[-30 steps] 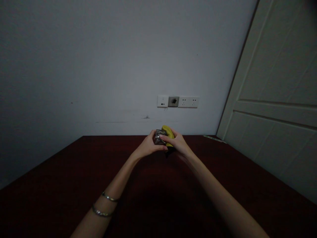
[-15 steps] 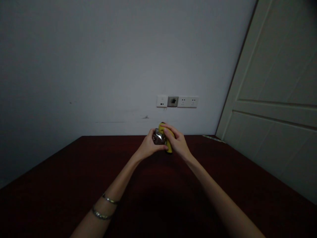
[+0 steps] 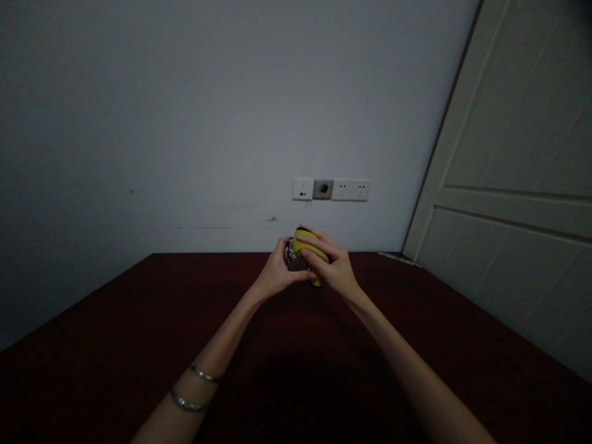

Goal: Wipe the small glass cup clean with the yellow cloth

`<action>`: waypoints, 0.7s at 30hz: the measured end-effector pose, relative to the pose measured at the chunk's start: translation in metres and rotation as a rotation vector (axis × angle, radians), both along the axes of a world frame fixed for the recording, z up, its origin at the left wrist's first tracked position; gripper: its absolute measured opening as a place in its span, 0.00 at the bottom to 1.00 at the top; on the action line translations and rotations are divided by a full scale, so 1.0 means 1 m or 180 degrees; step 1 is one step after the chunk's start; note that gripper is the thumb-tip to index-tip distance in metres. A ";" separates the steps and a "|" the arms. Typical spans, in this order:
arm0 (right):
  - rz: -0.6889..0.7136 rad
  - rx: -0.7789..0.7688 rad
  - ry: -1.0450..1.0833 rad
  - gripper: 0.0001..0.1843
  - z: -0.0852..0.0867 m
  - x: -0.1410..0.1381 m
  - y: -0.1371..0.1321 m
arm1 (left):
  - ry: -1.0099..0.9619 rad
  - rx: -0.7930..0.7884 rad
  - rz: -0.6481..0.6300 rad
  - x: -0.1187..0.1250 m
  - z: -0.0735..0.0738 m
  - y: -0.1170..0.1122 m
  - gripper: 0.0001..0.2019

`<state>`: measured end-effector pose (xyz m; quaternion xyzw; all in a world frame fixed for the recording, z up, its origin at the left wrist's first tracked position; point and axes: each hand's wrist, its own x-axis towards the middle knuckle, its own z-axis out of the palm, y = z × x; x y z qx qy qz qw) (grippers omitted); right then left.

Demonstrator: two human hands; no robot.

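Note:
My left hand (image 3: pixel 276 271) is closed around a small shiny dark object (image 3: pixel 294 261), glossy like glass or polished metal; its exact kind I cannot make out. In my right hand (image 3: pixel 335 266) is a yellow cloth (image 3: pixel 305 240) with a dark edge, bunched under the fingers. The cloth lies against the upper right of the shiny object and covers part of it. Both hands are close together, held up above the far part of the dark red table (image 3: pixel 296 333).
Behind the table rises a pale wall (image 3: pixel 208 123) with a row of sockets and switches (image 3: pixel 331 189). A panelled door (image 3: pixel 518 185) stands at the right. A thin flat strip (image 3: pixel 400 259) lies at the table's far right corner.
My right hand has shifted the yellow cloth a little left over the shiny object, hiding more of its top. My left hand has stayed nearly still.

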<state>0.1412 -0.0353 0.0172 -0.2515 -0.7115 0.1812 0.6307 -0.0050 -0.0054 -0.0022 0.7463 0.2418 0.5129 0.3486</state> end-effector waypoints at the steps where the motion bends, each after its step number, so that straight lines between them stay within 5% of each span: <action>1: -0.0017 0.0016 0.0017 0.13 0.000 0.000 0.000 | 0.0010 0.0030 0.0025 0.000 0.000 0.000 0.37; 9: 0.0113 -0.1195 0.0838 0.21 -0.002 -0.004 0.009 | 0.0246 0.0262 0.0094 -0.002 0.002 -0.003 0.36; 16: -0.0281 0.0100 -0.0552 0.13 0.004 0.001 -0.004 | 0.0459 0.0531 0.0228 -0.001 0.000 -0.001 0.30; 21: -0.0273 0.0072 -0.0542 0.12 0.007 0.002 -0.003 | 0.0505 0.0629 0.0376 -0.001 0.001 -0.004 0.31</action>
